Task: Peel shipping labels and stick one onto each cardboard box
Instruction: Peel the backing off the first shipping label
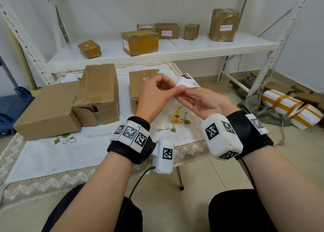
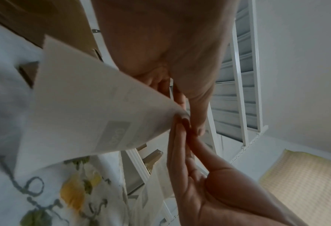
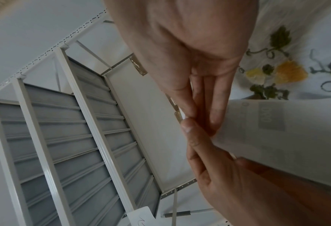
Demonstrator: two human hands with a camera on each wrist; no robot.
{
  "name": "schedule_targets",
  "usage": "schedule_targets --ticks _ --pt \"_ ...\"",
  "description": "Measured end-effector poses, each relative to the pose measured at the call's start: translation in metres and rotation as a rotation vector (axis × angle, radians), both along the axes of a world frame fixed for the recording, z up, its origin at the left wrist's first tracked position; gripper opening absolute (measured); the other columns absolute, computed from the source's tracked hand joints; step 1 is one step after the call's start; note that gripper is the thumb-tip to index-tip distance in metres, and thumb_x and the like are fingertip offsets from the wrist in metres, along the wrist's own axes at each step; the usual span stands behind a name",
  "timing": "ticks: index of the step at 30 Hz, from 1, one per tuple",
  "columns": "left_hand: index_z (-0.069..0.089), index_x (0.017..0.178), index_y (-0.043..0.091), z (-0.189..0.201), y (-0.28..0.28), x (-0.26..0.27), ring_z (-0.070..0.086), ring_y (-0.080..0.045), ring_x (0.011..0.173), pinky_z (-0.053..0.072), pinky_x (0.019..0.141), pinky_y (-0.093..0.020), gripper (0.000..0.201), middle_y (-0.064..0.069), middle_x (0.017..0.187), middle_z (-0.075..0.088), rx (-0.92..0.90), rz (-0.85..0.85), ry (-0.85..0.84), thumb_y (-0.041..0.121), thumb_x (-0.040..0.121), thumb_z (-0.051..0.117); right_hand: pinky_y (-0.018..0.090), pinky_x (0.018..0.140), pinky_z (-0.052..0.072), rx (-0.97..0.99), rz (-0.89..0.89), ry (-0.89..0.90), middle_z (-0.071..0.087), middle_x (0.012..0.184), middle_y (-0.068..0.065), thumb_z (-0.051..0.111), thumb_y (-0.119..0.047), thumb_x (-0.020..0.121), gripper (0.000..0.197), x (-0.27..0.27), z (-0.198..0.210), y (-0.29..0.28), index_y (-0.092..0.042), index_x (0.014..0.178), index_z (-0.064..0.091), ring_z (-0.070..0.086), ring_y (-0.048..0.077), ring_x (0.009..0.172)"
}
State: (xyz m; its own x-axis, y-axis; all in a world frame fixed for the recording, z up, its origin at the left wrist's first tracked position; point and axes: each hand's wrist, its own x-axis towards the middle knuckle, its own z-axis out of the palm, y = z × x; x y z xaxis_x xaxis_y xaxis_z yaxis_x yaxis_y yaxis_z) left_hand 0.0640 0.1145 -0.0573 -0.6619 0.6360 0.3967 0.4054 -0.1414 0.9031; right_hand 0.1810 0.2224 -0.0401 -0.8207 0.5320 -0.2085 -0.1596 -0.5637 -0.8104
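Observation:
Both hands meet above the table's right part at one corner of a white shipping label with a black block and a printed code. My left hand pinches that corner with thumb and forefinger. My right hand lies palm up under it, its thumb and straight fingers pinching the same corner. The left wrist view shows the label's pale back, and so does the right wrist view, where the label hangs to the right. Three cardboard boxes stand on the cloth: a flat box, a taped box and a smaller box behind my left hand.
The white embroidered tablecloth covers a small folding table. Behind it a white shelf carries several cardboard boxes, some with labels. White taped parcels lie on the floor at the right, and a blue cart stands at the left.

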Motion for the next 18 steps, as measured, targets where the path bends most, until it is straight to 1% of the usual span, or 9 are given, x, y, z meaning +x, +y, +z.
schedule_targets --ticks 2,5,7,10,11,13,14,15,18 --pt "0.074 0.089 0.004 -0.0001 -0.0001 0.0003 0.068 -0.006 0.078 0.055 0.075 -0.019 0.023 -0.004 0.086 0.075 -0.006 -0.003 0.0 0.021 0.08 0.086 0.026 0.075 0.063 0.019 -0.017 -0.007 0.078 0.087 0.015 0.06 0.006 0.095 0.008 -0.0004 -0.0004 -0.0007 0.008 0.097 0.067 0.078 0.018 0.079" --pt "0.077 0.086 0.005 0.0013 -0.0005 0.0024 0.07 -0.007 0.076 0.055 0.073 -0.017 0.017 -0.002 0.081 0.076 -0.002 0.01 0.018 0.02 0.083 0.084 0.026 0.074 0.063 0.049 -0.042 -0.028 0.077 0.093 0.018 0.064 0.006 0.093 0.008 -0.0015 -0.0013 -0.0007 0.009 0.099 0.068 0.078 0.02 0.082" --pt "0.078 0.083 0.007 0.0018 -0.0001 0.0032 0.069 -0.005 0.072 0.053 0.07 -0.016 0.013 0.002 0.076 0.075 -0.003 0.035 0.046 0.02 0.084 0.082 0.027 0.074 0.064 0.056 -0.067 -0.041 0.078 0.088 0.018 0.066 0.006 0.092 0.003 -0.0022 -0.0017 -0.0003 0.008 0.094 0.067 0.078 0.022 0.08" --pt "0.079 0.078 0.011 0.0026 0.0012 0.0052 0.064 0.0 0.063 0.047 0.062 -0.013 0.01 0.006 0.069 0.073 -0.013 0.074 0.068 0.019 0.085 0.08 0.028 0.074 0.064 0.073 -0.085 -0.055 0.076 0.084 0.016 0.068 0.009 0.089 0.004 -0.0032 -0.0022 0.0007 0.006 0.09 0.065 0.077 0.022 0.077" --pt "0.079 0.078 0.011 0.0029 0.0014 0.0053 0.063 0.0 0.06 0.048 0.06 -0.014 0.01 0.005 0.068 0.073 -0.016 0.076 0.064 0.017 0.085 0.079 0.028 0.075 0.064 0.083 -0.085 -0.059 0.075 0.084 0.015 0.069 0.009 0.089 0.005 -0.0034 -0.0021 0.001 0.005 0.087 0.066 0.077 0.021 0.076" --pt "0.08 0.079 0.01 0.0039 0.0002 0.0053 0.063 -0.007 0.058 0.053 0.058 -0.023 0.009 -0.003 0.069 0.074 -0.018 0.055 0.032 0.015 0.087 0.078 0.029 0.077 0.064 0.098 -0.081 -0.068 0.073 0.087 0.014 0.069 0.01 0.088 0.008 -0.0034 -0.0024 0.0013 0.003 0.084 0.066 0.075 0.021 0.075" --pt "0.08 0.08 0.009 0.0045 -0.0009 0.005 0.064 -0.011 0.059 0.055 0.061 -0.028 0.009 -0.007 0.072 0.075 -0.015 0.037 0.017 0.014 0.087 0.078 0.029 0.078 0.064 0.104 -0.078 -0.074 0.072 0.09 0.015 0.069 0.009 0.088 0.009 -0.0031 -0.0023 0.0013 0.003 0.084 0.066 0.074 0.021 0.075" --pt "0.081 0.082 0.008 0.0049 -0.002 0.0047 0.065 -0.014 0.06 0.057 0.062 -0.029 0.008 -0.01 0.075 0.076 -0.012 0.022 0.005 0.013 0.088 0.077 0.029 0.079 0.064 0.114 -0.071 -0.079 0.071 0.093 0.015 0.07 0.009 0.088 0.008 -0.0029 -0.0021 0.0008 0.002 0.085 0.066 0.073 0.021 0.076" --pt "0.079 0.092 0.005 0.0062 -0.0047 0.0033 0.066 -0.012 0.06 0.057 0.061 -0.022 0.005 -0.011 0.079 0.075 -0.002 -0.007 -0.038 0.008 0.089 0.076 0.028 0.082 0.063 0.152 -0.047 -0.1 0.07 0.096 0.015 0.071 0.007 0.088 0.006 -0.0022 -0.0017 -0.0005 0.001 0.088 0.068 0.073 0.021 0.08"
